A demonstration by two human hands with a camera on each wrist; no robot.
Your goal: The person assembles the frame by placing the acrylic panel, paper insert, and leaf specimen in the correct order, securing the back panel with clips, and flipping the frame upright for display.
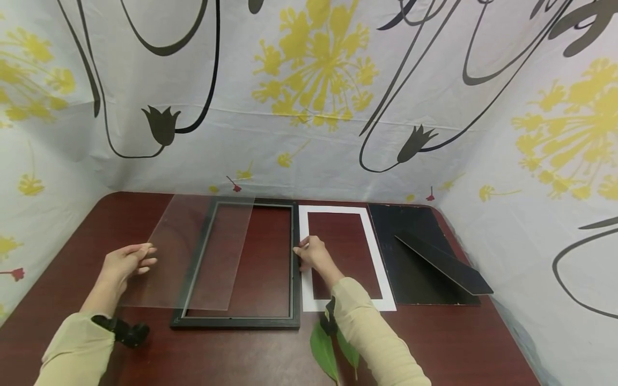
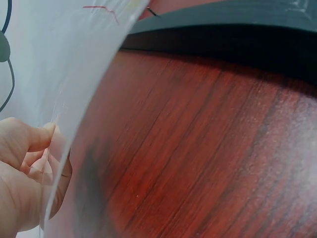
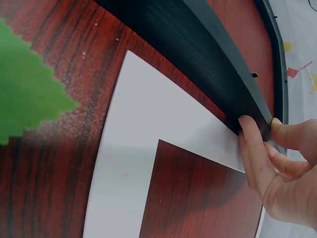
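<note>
My left hand (image 1: 126, 264) pinches the left edge of a clear sheet (image 1: 164, 268) between thumb and fingers. The sheet hangs tilted over the left side of a black picture frame (image 1: 236, 322); the table shows through it. In the left wrist view, the sheet (image 2: 91, 64) stands up at an angle from the fingertips. My right hand (image 1: 316, 256) grips the right rail of the frame, thumb on the inner side and fingers outside. Small metal tabs (image 3: 255, 75) stick out from the frame's inner edge. The frame has no panel in it.
Right of the frame lies a white mat (image 1: 348, 306) with a rectangular opening. Beyond it is a black backing board (image 1: 410, 214) with its stand leg (image 1: 444, 262) raised. Green leaves (image 1: 322, 348) lie near the front, under the right forearm. A patterned curtain (image 1: 212, 150) surrounds the table.
</note>
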